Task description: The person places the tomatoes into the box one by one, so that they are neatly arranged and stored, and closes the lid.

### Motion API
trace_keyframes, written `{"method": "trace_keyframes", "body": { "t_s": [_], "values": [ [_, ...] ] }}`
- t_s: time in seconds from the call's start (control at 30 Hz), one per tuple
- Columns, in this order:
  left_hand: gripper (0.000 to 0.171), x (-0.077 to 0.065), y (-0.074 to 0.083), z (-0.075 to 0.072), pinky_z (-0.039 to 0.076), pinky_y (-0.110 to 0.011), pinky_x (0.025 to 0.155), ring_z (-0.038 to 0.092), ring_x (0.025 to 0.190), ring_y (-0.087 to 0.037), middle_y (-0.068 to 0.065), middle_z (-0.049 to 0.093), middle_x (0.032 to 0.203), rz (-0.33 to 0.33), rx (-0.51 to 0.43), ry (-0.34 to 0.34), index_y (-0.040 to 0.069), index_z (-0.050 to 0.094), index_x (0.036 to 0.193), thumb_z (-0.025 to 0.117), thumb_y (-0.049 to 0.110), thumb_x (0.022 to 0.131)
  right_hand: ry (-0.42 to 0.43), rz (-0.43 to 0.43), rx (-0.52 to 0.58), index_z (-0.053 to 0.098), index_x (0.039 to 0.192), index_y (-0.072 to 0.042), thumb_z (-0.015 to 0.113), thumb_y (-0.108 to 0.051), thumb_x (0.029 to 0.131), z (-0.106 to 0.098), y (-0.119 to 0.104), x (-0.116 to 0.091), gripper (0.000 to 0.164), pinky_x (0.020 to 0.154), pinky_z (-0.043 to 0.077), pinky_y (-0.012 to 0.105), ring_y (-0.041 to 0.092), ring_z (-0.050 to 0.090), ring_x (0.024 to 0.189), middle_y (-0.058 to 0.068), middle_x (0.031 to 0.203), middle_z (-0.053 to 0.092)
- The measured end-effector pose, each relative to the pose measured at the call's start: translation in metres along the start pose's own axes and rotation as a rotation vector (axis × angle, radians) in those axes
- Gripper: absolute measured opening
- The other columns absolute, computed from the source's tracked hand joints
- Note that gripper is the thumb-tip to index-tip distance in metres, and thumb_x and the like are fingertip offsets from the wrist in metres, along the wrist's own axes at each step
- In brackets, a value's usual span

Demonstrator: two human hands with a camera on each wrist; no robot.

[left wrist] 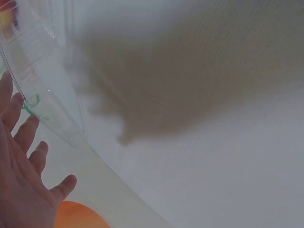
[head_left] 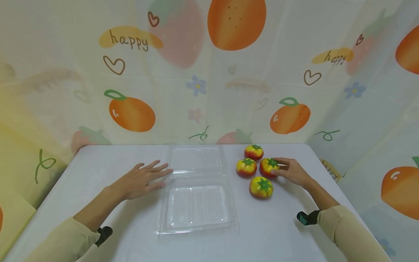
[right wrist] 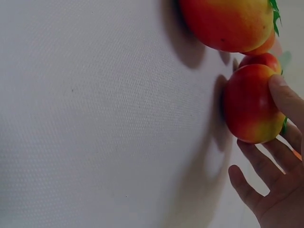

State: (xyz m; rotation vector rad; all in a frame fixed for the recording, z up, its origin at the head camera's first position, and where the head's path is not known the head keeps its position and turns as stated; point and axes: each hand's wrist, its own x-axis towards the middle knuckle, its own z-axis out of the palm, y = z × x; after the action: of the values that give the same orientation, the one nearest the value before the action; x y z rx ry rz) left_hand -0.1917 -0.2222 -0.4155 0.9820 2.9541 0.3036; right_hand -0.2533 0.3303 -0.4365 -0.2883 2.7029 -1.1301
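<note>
Several red-and-yellow tomatoes with green leafy tops lie on the right half of the table. My right hand (head_left: 293,173) has its thumb and fingers on either side of the rightmost tomato (head_left: 267,168); the right wrist view shows the thumb against this tomato (right wrist: 251,107) and fingertips at its opposite side. Left of the fruit lies a clear plastic clamshell box (head_left: 198,209), unfolded with its lid toward the wall. At the box's left edge, my left hand (head_left: 137,182) hovers with spread fingers, holding nothing, its fingertips by the hinge.
Close around the gripped fruit are a front tomato (head_left: 261,187), a left tomato (head_left: 246,167) and a back tomato (head_left: 254,152). The white table (head_left: 278,233) ends at a fruit-printed curtain (head_left: 176,105) behind and along the sides.
</note>
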Motion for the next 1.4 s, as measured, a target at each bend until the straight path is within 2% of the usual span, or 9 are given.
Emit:
{"method": "trace_keyframes", "body": {
  "t_s": [0.4, 0.7, 1.07, 1.23, 1.4],
  "values": [
    [0.053, 0.000, 0.002, -0.001, 0.031, -0.070, 0.106, 0.031, 0.145, -0.040, -0.006, 0.045, 0.153, -0.007, -0.004, -0.004, 0.023, 0.050, 0.148, 0.055, 0.044, 0.100, -0.024, -0.030, -0.033, 0.046, 0.142, 0.008, 0.072, -0.029, 0.093, -0.002, -0.007, 0.003, 0.067, 0.101, 0.045, 0.056, 0.050, 0.047, 0.129, 0.030, 0.143, 0.048],
    [0.053, 0.000, 0.000, -0.001, 0.032, -0.070, 0.105, 0.031, 0.145, -0.040, -0.007, 0.045, 0.153, -0.005, -0.003, 0.002, 0.023, 0.049, 0.148, 0.054, 0.045, 0.100, -0.025, -0.080, -0.094, 0.048, 0.142, 0.007, 0.073, -0.031, 0.092, -0.016, -0.020, 0.002, 0.067, 0.098, 0.049, 0.054, 0.048, 0.051, 0.126, 0.028, 0.141, 0.052],
    [0.052, -0.001, 0.002, -0.002, 0.031, -0.069, 0.106, 0.032, 0.144, -0.041, -0.009, 0.045, 0.153, -0.011, -0.018, 0.001, 0.023, 0.051, 0.147, 0.054, 0.043, 0.100, -0.049, -0.151, -0.101, 0.049, 0.142, 0.006, 0.073, -0.028, 0.092, -0.029, -0.050, 0.001, 0.065, 0.092, 0.054, 0.050, 0.048, 0.053, 0.125, 0.027, 0.138, 0.054],
    [0.051, -0.001, 0.003, -0.003, 0.033, -0.070, 0.104, 0.033, 0.143, -0.042, -0.010, 0.047, 0.152, -0.002, -0.013, -0.003, 0.022, 0.052, 0.147, 0.053, 0.043, 0.100, -0.055, -0.178, -0.104, 0.049, 0.141, 0.006, 0.073, -0.028, 0.092, -0.028, -0.066, 0.003, 0.065, 0.091, 0.054, 0.049, 0.048, 0.055, 0.123, 0.027, 0.138, 0.055],
    [0.051, 0.000, 0.003, -0.005, 0.033, -0.070, 0.104, 0.034, 0.143, -0.041, -0.010, 0.048, 0.151, -0.002, -0.007, -0.014, 0.023, 0.052, 0.147, 0.053, 0.044, 0.100, -0.094, -0.235, -0.073, 0.050, 0.140, 0.007, 0.074, -0.023, 0.091, -0.021, -0.083, 0.004, 0.062, 0.094, 0.053, 0.048, 0.047, 0.055, 0.123, 0.025, 0.138, 0.056]
  ]
}}
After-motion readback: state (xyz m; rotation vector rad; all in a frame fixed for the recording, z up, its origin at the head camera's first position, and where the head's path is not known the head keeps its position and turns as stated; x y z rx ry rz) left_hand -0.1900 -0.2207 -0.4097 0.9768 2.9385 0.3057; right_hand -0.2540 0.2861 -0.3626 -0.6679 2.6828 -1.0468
